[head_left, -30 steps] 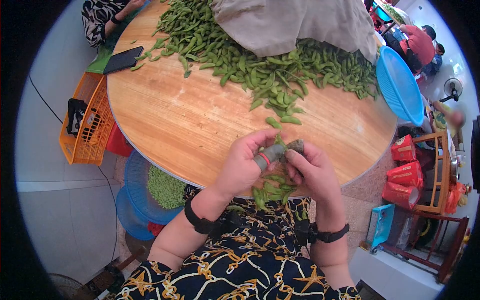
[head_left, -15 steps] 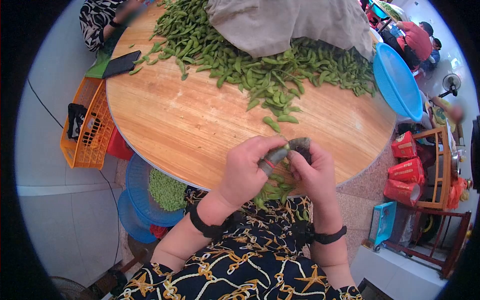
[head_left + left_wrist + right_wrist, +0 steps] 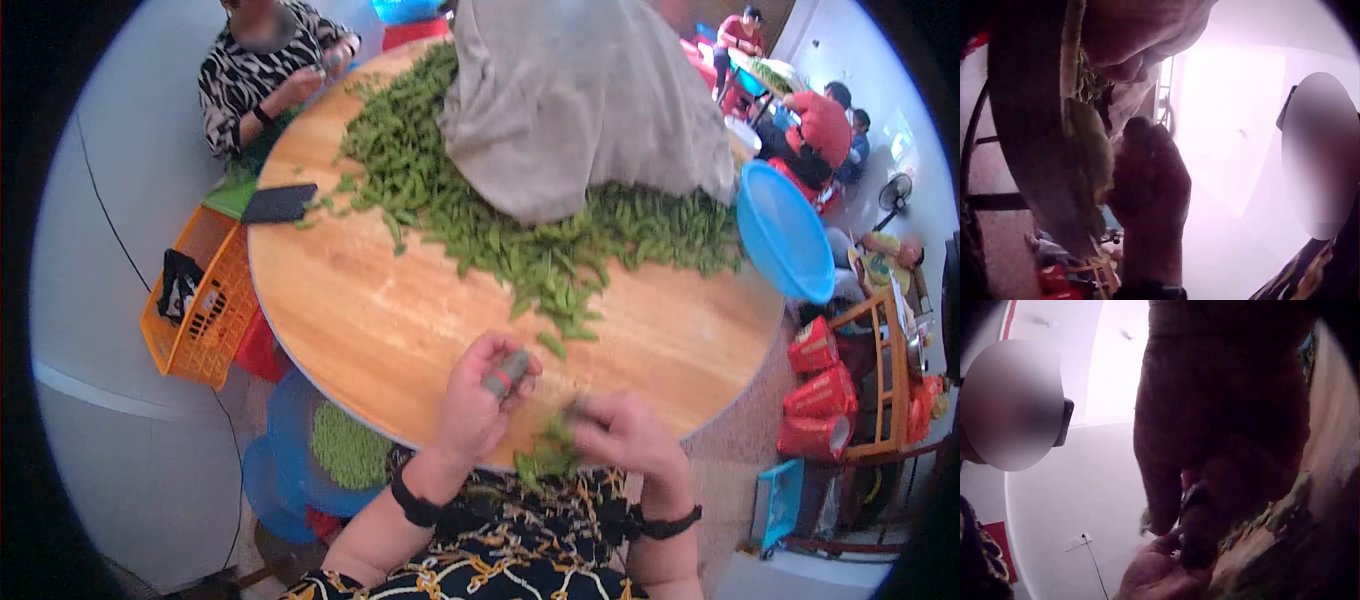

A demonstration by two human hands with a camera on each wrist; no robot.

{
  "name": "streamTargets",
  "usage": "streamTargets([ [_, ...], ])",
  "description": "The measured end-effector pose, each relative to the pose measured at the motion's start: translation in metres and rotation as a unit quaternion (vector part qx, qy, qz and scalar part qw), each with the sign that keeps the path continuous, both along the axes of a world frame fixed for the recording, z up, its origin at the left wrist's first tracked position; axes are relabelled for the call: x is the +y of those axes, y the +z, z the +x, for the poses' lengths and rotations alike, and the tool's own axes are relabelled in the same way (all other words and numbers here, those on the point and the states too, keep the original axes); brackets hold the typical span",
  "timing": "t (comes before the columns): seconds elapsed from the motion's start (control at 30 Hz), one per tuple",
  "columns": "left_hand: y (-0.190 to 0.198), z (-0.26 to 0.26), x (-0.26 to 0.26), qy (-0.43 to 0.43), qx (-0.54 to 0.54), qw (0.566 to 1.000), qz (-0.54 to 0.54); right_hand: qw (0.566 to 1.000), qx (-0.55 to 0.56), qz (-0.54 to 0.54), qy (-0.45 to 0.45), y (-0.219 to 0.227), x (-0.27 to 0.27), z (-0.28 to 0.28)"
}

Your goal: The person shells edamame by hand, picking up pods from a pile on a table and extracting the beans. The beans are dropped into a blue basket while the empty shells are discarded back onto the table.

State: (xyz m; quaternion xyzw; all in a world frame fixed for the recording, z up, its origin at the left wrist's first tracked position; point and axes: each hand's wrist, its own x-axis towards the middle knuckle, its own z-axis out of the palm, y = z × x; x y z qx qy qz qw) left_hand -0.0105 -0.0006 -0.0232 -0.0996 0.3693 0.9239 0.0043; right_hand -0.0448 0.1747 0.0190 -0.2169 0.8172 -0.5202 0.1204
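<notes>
In the head view the left hand (image 3: 475, 400) is over the table's near edge, fingers curled and a grey-green cover (image 3: 506, 374) with a red band on its thumb. What lies inside its curl is hidden. To its right, the blurred right hand (image 3: 630, 432) has its fingertips at a small heap of green pods (image 3: 545, 458); whether it pinches one cannot be told. The hands are apart there. The left wrist view shows the right hand (image 3: 1150, 181) beyond a pale green heap. The right wrist view is dark, with the right hand (image 3: 1222, 412) filling its upper part.
Many pods (image 3: 540, 265) lie across the round table (image 3: 400, 330), partly under a grey cloth (image 3: 590, 100). A blue basket (image 3: 785, 235) leans at the right edge, a dark phone (image 3: 280, 204) lies left. Below left stands a basin of shelled beans (image 3: 348, 447). Another person (image 3: 265, 80) sits far left.
The hands, earlier together at a pod, have separated; the right hand has moved down to the heap near the edge. The head view has tilted up, showing more of the far side.
</notes>
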Motion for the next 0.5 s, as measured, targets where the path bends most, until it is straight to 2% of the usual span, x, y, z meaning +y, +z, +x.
streamTargets([
  [0.03,0.001,0.0,-0.001,0.002,0.017,1.0,-0.006,0.992,-0.042,0.072,0.098,0.017,0.001,-0.001],
  [0.07,0.002,0.0,-0.002,-0.001,0.02,0.999,0.046,0.967,-0.084,0.146,0.19,0.027,0.001,-0.002],
  [0.1,0.003,-0.001,-0.001,-0.007,0.019,0.995,0.1,0.969,-0.072,0.147,0.188,0.022,-0.003,-0.004],
  [0.13,0.007,0.0,-0.003,-0.022,0.025,0.993,0.111,0.984,0.025,0.159,0.071,0.009,-0.012,-0.008],
  [0.17,0.005,0.0,-0.004,-0.024,0.031,0.993,0.11,0.978,0.118,0.167,-0.047,-0.001,-0.021,-0.011],
  [0.2,0.0,0.0,-0.006,-0.047,0.034,0.989,0.138,0.967,0.143,0.193,-0.081,-0.002,-0.028,-0.015],
  [0.23,-0.004,0.0,-0.008,-0.068,0.037,0.984,0.163,0.967,0.147,0.19,-0.081,-0.009,-0.03,-0.019],
  [0.3,-0.009,0.0,-0.007,-0.067,0.037,0.979,0.187,0.934,0.172,0.308,-0.063,-0.024,-0.036,-0.023],
  [0.33,-0.01,0.0,-0.008,-0.064,0.036,0.974,0.215,0.936,0.182,0.298,-0.052,-0.025,-0.038,-0.021],
  [0.47,-0.01,-0.001,-0.002,-0.037,-0.002,0.993,0.116,0.947,0.186,0.251,-0.076,-0.028,-0.038,-0.017],
  [0.5,-0.01,-0.002,0.005,-0.012,0.052,0.996,-0.074,0.945,0.185,0.254,-0.093,-0.029,-0.035,-0.017],
])
